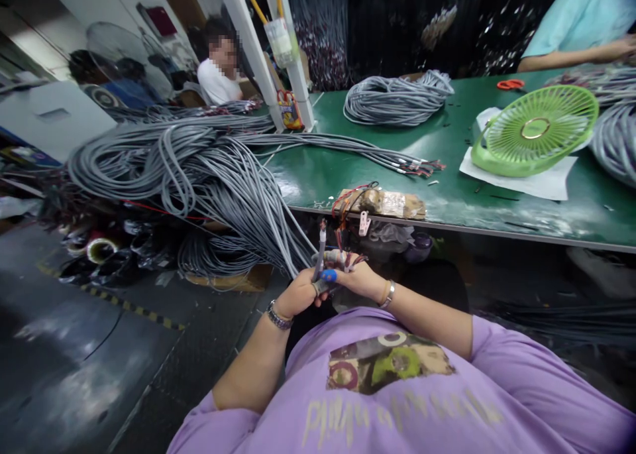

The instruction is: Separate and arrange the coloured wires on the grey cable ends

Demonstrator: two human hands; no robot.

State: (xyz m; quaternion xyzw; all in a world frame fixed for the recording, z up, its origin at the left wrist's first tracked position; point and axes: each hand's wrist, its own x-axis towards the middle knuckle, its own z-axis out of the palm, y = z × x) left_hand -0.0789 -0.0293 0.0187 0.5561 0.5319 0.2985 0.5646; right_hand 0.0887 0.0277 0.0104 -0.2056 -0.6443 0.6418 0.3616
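My left hand (299, 293) is closed around a grey cable (321, 248), whose end stands up with short bare wires at its tip. Meeting it from the other side is my right hand (362, 280), its thumb in a blue finger cover (328, 276) pressed against the same cable. Reddish-brown wire ends (354, 262) poke out near the right fingers. From my left hand, more grey cables run up to a large coiled bundle (199, 162) hanging over the table's left end.
On the green table (338, 169) are a taped board with wires (390, 203), a cable coil (397, 99), a green fan (536, 132) and red scissors (510, 83). A white post (251, 50) rises from it. A person in a light-blue sleeve (571, 26) sits across.
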